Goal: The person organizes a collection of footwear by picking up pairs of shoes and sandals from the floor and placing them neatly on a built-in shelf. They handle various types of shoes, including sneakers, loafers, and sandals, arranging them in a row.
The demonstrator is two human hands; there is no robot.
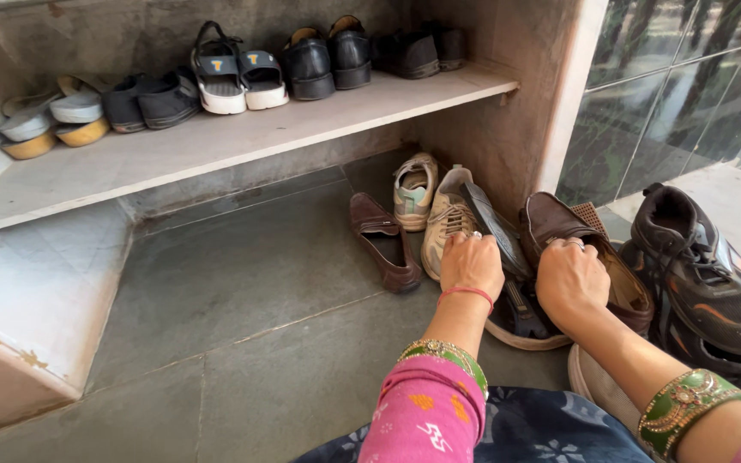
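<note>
Pink sleeve (426, 411) and green bangles (686, 405) sit closest to me, at six o'clock. Beyond the sleeve my left hand (472, 264) curls down onto the tan sneaker (444, 225), fingers closed over its laced top. At three o'clock from it, my right hand (571, 279) grips the rim of the brown leather shoe (559, 225). Between both hands lies a black sandal (512, 283). A brown loafer (385, 240) rests at nine o'clock of my left hand, black sneakers (705, 274) at three o'clock. Up at eleven o'clock, the stone shelf (216, 146) carries more footwear
</note>
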